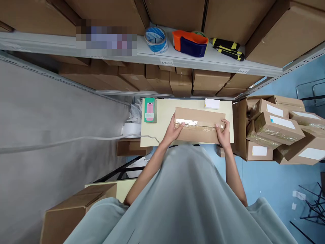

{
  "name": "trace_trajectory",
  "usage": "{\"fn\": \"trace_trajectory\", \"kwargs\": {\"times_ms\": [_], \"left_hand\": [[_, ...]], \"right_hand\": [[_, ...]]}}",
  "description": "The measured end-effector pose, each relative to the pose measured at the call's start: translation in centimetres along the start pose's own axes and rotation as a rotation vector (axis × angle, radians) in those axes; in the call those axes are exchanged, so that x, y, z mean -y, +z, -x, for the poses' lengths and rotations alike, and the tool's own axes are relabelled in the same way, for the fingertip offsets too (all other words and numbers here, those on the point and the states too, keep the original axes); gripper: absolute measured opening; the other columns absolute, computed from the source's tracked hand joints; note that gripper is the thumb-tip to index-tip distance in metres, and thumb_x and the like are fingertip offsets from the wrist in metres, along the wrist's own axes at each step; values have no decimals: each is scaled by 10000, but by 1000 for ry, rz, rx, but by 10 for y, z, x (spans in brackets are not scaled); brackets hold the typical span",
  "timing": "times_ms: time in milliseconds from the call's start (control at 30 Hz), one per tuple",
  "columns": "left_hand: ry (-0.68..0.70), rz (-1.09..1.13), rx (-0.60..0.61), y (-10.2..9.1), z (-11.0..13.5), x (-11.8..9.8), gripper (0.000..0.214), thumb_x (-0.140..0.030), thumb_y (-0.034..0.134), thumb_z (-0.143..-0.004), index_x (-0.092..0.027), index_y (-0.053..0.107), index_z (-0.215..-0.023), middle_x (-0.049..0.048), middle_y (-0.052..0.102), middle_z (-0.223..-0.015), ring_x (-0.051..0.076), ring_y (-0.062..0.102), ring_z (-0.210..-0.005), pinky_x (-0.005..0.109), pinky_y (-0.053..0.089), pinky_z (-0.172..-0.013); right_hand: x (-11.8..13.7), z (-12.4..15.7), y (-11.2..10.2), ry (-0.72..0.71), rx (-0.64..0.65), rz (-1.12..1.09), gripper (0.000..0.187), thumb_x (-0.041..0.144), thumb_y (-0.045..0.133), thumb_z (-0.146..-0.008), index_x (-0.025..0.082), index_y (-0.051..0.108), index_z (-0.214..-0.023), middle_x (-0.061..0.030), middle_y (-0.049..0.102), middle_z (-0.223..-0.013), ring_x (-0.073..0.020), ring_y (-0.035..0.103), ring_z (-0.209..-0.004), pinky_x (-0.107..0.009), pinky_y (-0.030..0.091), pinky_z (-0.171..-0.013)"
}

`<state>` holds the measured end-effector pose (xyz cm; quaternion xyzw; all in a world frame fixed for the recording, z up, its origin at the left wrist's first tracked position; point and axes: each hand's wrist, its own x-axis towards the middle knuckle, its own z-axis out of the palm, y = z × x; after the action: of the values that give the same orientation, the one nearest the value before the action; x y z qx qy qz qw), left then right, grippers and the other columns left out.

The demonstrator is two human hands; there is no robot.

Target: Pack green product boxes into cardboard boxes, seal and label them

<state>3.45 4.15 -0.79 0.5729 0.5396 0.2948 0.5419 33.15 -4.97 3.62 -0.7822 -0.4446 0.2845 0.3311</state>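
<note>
A brown cardboard box (198, 134) with clear tape along its middle seam lies between my hands above the pale table (162, 135). My left hand (174, 130) grips its left end, the thumb pressed on the taped face. At the opposite end my right hand (223, 133) holds on, with its thumb on top and fingers round the edge. Left of the box stands a green box with a pink picture (149, 110). A small white box (212, 103) sits behind it, near the table's back edge.
Tape roll (156, 40), orange-and-blue tape dispenser (190, 43) and yellow-black utility knives (227, 48) lie on the shelf (162, 61) above. To the right, a large carton (239, 130) overflows with labelled parcels (278, 127). A grey wall (50, 135) and a cable (83, 138) are at left.
</note>
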Motion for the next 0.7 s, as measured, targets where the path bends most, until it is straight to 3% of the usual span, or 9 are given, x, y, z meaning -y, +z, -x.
{"fn": "trace_trajectory", "kwargs": {"times_ms": [67, 133, 233, 400, 533, 700], "left_hand": [[-6, 48, 3, 10, -2, 1, 973, -690, 669, -1013, -228, 278, -1774, 171, 458, -1777, 324, 481, -1634, 513, 365, -1380], [-12, 70, 14, 9, -4, 2, 964, -678, 684, -1008, -235, 293, -1771, 161, 443, -1789, 327, 462, -1646, 514, 351, -1388], [-25, 64, 19, -5, -8, 4, 923, -665, 682, -1010, -267, 324, -1762, 141, 478, -1770, 335, 478, -1633, 529, 364, -1381], [-76, 74, 25, -25, -1, 6, 932, -677, 690, -994, -283, 339, -1762, 128, 562, -1708, 336, 532, -1592, 543, 384, -1370], [-141, 63, -29, -31, 23, 9, 900, -677, 678, -1008, -297, 356, -1757, 125, 582, -1689, 329, 543, -1584, 544, 402, -1360], [-200, 76, -128, -48, 46, 17, 883, -697, 689, -997, -296, 403, -1730, 135, 605, -1665, 324, 573, -1559, 548, 427, -1340]], "right_hand": [[-3, -3, -7, 17, 12, 21, 608, 644, 542, -1036, 229, 446, -1470, -183, 622, -1449, -295, 694, -1159, -451, 554, -1047], [-1, -2, -5, 52, 32, 53, 622, 656, 521, -1040, 227, 436, -1482, -176, 635, -1430, -267, 707, -964, -443, 570, -975], [8, 1, 9, 69, 15, 89, 640, 683, 495, -1038, 230, 436, -1486, -160, 647, -1438, -201, 612, -721, -408, 563, -888], [18, 10, 21, 73, 17, 86, 642, 707, 491, -1038, 244, 447, -1480, -136, 655, -1430, -157, 482, -601, -371, 533, -833], [23, 16, 23, 109, 78, 89, 651, 721, 497, -1037, 243, 462, -1478, -61, 703, -1133, -175, 478, -586, -348, 509, -764], [35, 9, 37, 92, 191, 67, 630, 708, 530, -1037, 252, 483, -1469, 56, 552, -812, -192, 459, -567, -347, 504, -765]]}}
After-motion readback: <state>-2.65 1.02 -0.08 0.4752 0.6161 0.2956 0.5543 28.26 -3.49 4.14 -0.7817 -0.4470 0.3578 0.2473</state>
